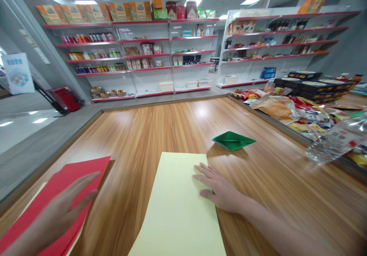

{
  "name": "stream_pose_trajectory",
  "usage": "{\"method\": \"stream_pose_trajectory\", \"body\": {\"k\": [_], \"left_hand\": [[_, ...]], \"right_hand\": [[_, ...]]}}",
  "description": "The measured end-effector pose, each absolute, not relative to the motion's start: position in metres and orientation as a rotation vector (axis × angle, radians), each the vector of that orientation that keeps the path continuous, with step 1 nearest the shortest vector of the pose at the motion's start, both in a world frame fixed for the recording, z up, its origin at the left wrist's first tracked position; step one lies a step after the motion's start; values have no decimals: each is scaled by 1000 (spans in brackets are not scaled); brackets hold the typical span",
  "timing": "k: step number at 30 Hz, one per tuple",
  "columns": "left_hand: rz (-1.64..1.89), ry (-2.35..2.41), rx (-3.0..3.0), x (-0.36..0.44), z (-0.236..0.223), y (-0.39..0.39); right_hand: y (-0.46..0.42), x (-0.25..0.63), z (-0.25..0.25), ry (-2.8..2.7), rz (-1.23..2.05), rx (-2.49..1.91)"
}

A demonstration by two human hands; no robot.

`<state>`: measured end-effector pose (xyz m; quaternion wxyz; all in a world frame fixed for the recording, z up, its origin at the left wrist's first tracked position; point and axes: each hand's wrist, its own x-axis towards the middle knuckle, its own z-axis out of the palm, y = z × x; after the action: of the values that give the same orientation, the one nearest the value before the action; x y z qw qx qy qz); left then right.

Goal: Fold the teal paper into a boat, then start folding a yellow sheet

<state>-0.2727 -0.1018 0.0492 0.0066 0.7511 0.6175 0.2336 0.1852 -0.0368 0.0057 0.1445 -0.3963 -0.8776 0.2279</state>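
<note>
A pale yellow sheet of paper lies lengthwise in front of me on the wooden table. My right hand rests on its right edge, fingers stretched out and a little apart. To the left, my left hand is over a stack of red paper, fingers extended and slightly blurred; whether it touches the top sheet I cannot tell. Pale yellow sheets show beneath the red ones. Beyond my right hand stands a folded green paper boat, pointed at both ends.
Along the table's right side are piled snack packets, dark flat boxes and a clear plastic bottle. Shelves of goods line the back. A red hand truck stands on the floor at left.
</note>
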Motion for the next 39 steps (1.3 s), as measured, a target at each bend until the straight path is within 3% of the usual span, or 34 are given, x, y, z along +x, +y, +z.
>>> {"method": "stream_pose_trajectory", "body": {"k": [3,6,11,15,22,33,36,39], "left_hand": [[403,1598,2481,-215,31,-92],[322,1619,2479,-156,4,-58],[588,2013,2180,-132,-17,16],[675,2060,2170,-139,-17,38],[888,1869,2229,-140,-24,52],[1646,1133,933,-151,-11,67],[1536,1021,814,-148,-3,62],[1214,901,838,-143,1,55]], "right_hand": [[-25,181,6,-2574,548,-1057],[-6,177,6,-2586,501,-955],[33,163,5,-2559,477,-830],[49,149,2,-2443,460,-813],[63,152,-19,-2114,244,-1318],[61,153,1,-1814,872,-1340],[61,155,-2,-1747,1093,-1177],[67,158,-10,-1490,1193,-1139]]}}
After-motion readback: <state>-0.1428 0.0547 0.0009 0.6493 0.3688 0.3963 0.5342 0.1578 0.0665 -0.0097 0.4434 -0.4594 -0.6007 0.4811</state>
